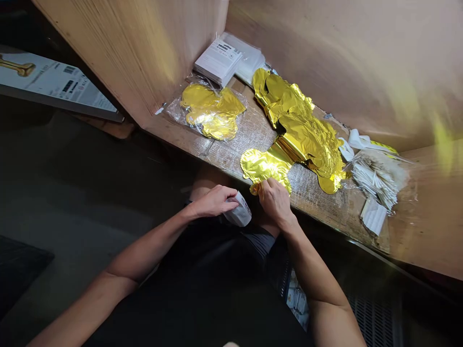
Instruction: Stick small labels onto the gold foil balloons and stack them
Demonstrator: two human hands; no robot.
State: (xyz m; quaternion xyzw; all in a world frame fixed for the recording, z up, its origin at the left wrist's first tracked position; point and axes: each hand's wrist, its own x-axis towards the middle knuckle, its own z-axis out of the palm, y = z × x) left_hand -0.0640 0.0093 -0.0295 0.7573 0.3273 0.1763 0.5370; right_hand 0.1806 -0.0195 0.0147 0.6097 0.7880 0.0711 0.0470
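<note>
the left hand [213, 201] is closed around a small white packet [239, 212], fingers curled over its top, while the right hand [275, 200] just beside it pinches the lower edge of a flat gold foil balloon [265, 167] that lies at the near edge of the wooden bench [325, 207]. behind that balloon a pile of gold foil [304, 130] touches it, with a clear bag of gold foil [210, 112] to the left, white boxes [220, 60] in the far corner and a bundle of white straws [376, 176] to the right.
</note>
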